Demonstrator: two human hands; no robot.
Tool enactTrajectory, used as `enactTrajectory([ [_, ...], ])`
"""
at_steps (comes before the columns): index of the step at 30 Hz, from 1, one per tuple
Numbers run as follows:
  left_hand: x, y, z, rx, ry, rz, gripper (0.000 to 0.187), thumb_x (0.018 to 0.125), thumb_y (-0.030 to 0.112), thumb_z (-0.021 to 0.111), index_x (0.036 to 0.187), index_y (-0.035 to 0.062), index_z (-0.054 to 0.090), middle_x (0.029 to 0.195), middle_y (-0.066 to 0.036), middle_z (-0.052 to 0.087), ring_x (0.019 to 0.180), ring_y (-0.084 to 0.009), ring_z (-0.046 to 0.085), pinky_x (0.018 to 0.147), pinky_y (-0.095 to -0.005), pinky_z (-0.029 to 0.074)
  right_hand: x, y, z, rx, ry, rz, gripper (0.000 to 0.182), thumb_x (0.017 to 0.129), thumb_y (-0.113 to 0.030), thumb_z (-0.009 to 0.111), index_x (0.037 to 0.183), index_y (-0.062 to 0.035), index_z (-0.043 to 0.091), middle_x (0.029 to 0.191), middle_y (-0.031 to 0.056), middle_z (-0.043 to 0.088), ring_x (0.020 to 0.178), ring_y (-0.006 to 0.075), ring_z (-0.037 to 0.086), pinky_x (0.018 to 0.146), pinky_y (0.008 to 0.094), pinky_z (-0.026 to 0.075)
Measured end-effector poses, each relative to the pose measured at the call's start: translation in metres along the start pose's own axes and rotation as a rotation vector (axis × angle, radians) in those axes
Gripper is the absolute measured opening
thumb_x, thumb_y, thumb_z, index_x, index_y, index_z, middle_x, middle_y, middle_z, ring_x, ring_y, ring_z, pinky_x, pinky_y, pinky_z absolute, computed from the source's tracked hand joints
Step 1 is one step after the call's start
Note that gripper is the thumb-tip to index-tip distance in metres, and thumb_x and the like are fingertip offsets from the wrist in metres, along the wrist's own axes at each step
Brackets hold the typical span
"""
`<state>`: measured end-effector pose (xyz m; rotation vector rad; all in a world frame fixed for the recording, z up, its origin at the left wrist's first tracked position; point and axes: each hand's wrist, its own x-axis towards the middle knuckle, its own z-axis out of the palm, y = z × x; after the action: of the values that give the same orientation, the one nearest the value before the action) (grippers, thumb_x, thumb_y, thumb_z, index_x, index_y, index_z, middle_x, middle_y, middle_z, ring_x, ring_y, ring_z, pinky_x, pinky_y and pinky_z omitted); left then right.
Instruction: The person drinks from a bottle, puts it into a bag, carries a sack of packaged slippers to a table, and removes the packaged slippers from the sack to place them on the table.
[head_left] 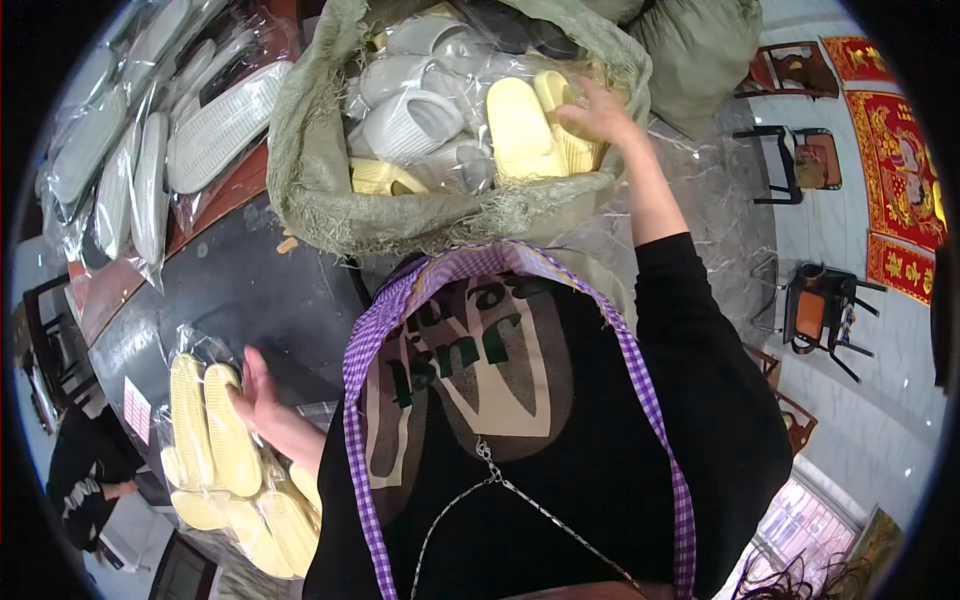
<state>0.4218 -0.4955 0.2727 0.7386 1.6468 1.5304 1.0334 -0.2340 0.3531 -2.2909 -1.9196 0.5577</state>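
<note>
The pale yellow slippers in the sack (524,130) lie with their long axis running away from you, their far ends leaning a little to your left; the left one shows a broad, smooth face, and you cannot tell which end is its toe. The bagged yellow pair (228,425) on the dark table (300,275) also runs lengthwise away from you, leaning slightly left at the far end, side by side in clear plastic, with more yellow slippers (265,525) nearer your body. The pair in the sack sits at the right side of the opening, just left of and under your right hand (598,115), inside the rough green sack (300,170) and beside grey slippers (410,120) in clear wrap. The bagged pair lies just left of your left hand (265,405), which meets the edge of the right-hand slipper. Your right arm stretches forward, sleeve ending near the elbow, the hand angled in over the sack with its fingers parted and bent onto the right-hand slipper; whether they pinch it, you cannot tell. Your left forearm comes out low beside your body, the hand tipped up with thumb and fingers apart; its grip on the plastic is unclear.
</note>
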Motion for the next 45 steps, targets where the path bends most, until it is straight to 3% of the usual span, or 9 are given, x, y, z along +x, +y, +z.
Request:
enactTrajectory([
  [3, 0.038, 0.038, 0.063, -1.010, 0.334, -0.569, 0.051, 0.090, 0.016, 0.042, 0.127, -0.0127, 0.021, 0.132, -0.028, 0.030, 0.122, -0.0413, 0.032, 0.099, -0.0556, 0.032, 0.029, 0.011, 0.027, 0.062, 0.074, -0.113, 0.091, 0.065, -0.049, 0.068, 0.134, -0.0052, 0.030, 0.128, 0.0232, 0.043, 0.123, 0.0336, 0.037, 0.100, 0.0408, 0.032],
  [11, 0.057, 0.049, 0.089, -0.813, 0.399, -0.490, 0.028, 0.089, 0.009, 0.042, 0.110, -0.0092, 0.038, 0.119, -0.025, 0.043, 0.114, -0.0388, 0.042, 0.097, -0.0532, 0.037, 0.074, -0.064, 0.071, -0.021, -0.048, 0.001, 0.044, 0.073, -0.039, 0.061, 0.108, -0.0132, 0.056, 0.117, 0.0124, 0.054, 0.111, 0.0334, 0.046, 0.089, 0.0540, 0.034],
  [12, 0.056, 0.051, 0.089, -0.809, 0.381, -0.483, 0.024, 0.088, 0.008, 0.042, 0.106, -0.0085, 0.042, 0.116, -0.024, 0.045, 0.112, -0.0384, 0.044, 0.096, -0.0531, 0.037, 0.070, -0.066, 0.072, 0.056, 0.072, -0.003, 0.024, 0.076, -0.029, 0.058, 0.091, -0.0105, 0.060, 0.102, 0.0088, 0.060, 0.098, 0.0305, 0.054, 0.081, 0.0484, 0.040],
  [17, 0.038, 0.028, 0.096, -0.899, 0.141, -0.557, 0.017, 0.085, 0.004, 0.045, 0.098, -0.0058, 0.052, 0.109, -0.023, 0.053, 0.108, -0.0363, 0.050, 0.095, -0.0498, 0.040, 0.074, -0.041, 0.050, 0.594, 0.394, -0.074, 0.019, 0.076, -0.019, 0.062, 0.084, -0.0026, 0.059, 0.079, 0.0121, 0.063, 0.070, 0.0223, 0.058, 0.063, 0.0345, 0.045],
  [22, 0.018, 0.052, 0.185, -0.679, -0.279, -0.499, 0.030, 0.088, 0.014, 0.049, 0.111, -0.0048, 0.050, 0.108, -0.021, 0.055, 0.103, -0.0330, 0.053, 0.089, -0.0430, 0.044, 0.053, -0.031, 0.003, 1.519, 0.311, -0.015, 0.026, 0.078, -0.021, 0.062, 0.094, -0.0004, 0.056, 0.086, 0.0087, 0.061, 0.073, 0.0177, 0.056, 0.064, 0.0308, 0.046],
  [28, 0.000, 0.064, 0.291, -0.292, -0.797, -0.442, 0.037, 0.089, 0.018, 0.050, 0.116, -0.0061, 0.044, 0.110, -0.016, 0.053, 0.098, -0.0238, 0.054, 0.081, -0.0332, 0.046, 0.025, -0.040, 0.048, 0.315, 0.169, -0.052, 0.068, 0.062, -0.040, 0.073, 0.111, 0.0032, 0.052, 0.111, 0.0238, 0.054, 0.104, 0.0318, 0.053, 0.087, 0.0394, 0.041],
  [33, -0.001, 0.051, 0.327, -0.206, -0.924, -0.481, 0.037, 0.088, 0.018, 0.050, 0.117, -0.0049, 0.045, 0.110, -0.013, 0.054, 0.096, -0.0200, 0.054, 0.080, -0.0312, 0.045, 0.017, -0.050, 0.083, 0.036, 0.241, 0.067, 0.064, 0.063, -0.042, 0.071, 0.103, 0.0055, 0.054, 0.107, 0.0256, 0.054, 0.102, 0.0367, 0.052, 0.086, 0.0408, 0.042],
  [37, -0.001, 0.049, 0.338, -0.163, -0.960, -0.476, 0.039, 0.087, 0.019, 0.051, 0.118, -0.0047, 0.045, 0.109, -0.012, 0.054, 0.096, -0.0187, 0.054, 0.079, -0.0303, 0.045, 0.027, -0.046, 0.089, 0.157, 0.401, -0.104, 0.031, 0.072, -0.024, 0.065, 0.087, 0.0029, 0.059, 0.090, 0.0206, 0.060, 0.085, 0.0360, 0.057, 0.076, 0.0373, 0.046],
  [45, 0.026, 0.051, 0.357, -0.073, -0.805, -0.290, 0.055, 0.086, 0.033, 0.056, 0.123, -0.0049, 0.039, 0.115, -0.012, 0.050, 0.103, -0.0187, 0.049, 0.082, -0.0306, 0.042, -0.041, -0.080, 0.043, 1.075, 0.131, -0.242, 0.006, 0.083, -0.002, 0.050, 0.083, -0.0024, 0.056, 0.086, 0.0060, 0.063, 0.081, 0.0133, 0.059, 0.076, 0.0263, 0.046],
])
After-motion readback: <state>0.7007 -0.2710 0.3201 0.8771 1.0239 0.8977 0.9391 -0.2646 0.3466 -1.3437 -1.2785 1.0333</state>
